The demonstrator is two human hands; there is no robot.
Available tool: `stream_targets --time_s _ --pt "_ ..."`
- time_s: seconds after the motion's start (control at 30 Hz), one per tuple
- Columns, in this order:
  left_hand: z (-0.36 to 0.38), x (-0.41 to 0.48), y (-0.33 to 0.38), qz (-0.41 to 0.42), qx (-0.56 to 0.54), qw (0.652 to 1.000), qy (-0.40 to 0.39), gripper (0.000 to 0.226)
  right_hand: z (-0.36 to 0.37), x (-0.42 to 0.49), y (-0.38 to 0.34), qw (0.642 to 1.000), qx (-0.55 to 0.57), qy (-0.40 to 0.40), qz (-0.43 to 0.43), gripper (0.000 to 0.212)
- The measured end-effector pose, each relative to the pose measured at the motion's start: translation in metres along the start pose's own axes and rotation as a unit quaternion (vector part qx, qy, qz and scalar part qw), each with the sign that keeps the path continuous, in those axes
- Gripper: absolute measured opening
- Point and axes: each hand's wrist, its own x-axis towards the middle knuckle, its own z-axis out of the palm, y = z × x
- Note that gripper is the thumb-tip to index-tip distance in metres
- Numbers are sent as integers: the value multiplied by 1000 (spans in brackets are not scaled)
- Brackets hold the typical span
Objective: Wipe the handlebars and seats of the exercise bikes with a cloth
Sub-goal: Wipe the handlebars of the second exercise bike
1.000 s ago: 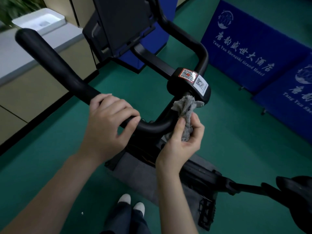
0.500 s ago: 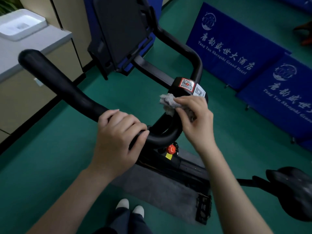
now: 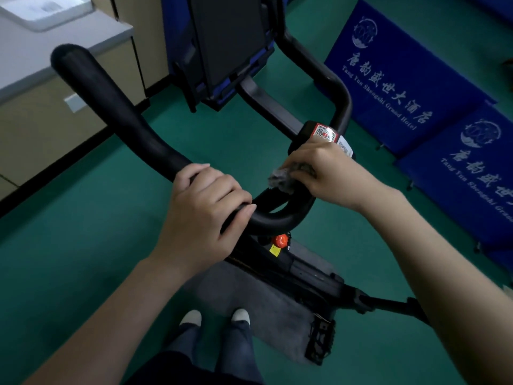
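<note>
Pressing crumpled grey cloth [image 3: 286, 177] onto curved black handlebar [image 3: 116, 107], right hand [image 3: 330, 168].

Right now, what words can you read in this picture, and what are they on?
"唐韵盛世大酒店" and "Tang Yun Shengshi Grand Hotel": farther blue banner.
"Tang Yun Shengshi Gra", cut by the edge: nearer blue banner.
QR stickers on the handlebars: too small to read.
Yellow tag: blurred.

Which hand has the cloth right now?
The right hand holds the grey cloth against the handlebar near its middle. The left hand grips the bar bare, with no cloth under it.
</note>
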Motion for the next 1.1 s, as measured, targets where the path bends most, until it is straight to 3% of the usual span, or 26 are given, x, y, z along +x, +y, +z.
stream_targets --time_s 0.17,0.27,0.5,0.63,0.77,0.97,1.1 --pt "-2 1 4 -22 -11 1000 -7 26 -10 4 -15 994 53 -100 -11 17" --pt "-3 0 7 -43 -15 999 -12 27 -5 -6 -33 989 105 -106 -16 14" --pt "-2 3 14 -87 -5 996 0 28 15 -20 -62 959 271 21 84 12" --pt "-1 3 16 -92 5 996 1 28 20 -33 -55 963 259 65 25 7" --pt "0 4 17 -100 12 995 1 28 28 -53 -28 953 257 160 -19 18" --pt "0 3 17 -100 19 995 -5 28 66 -68 -8 868 284 402 59 24" --pt "0 3 17 -97 21 995 -3 28 95 -73 -13 797 351 460 172 30"
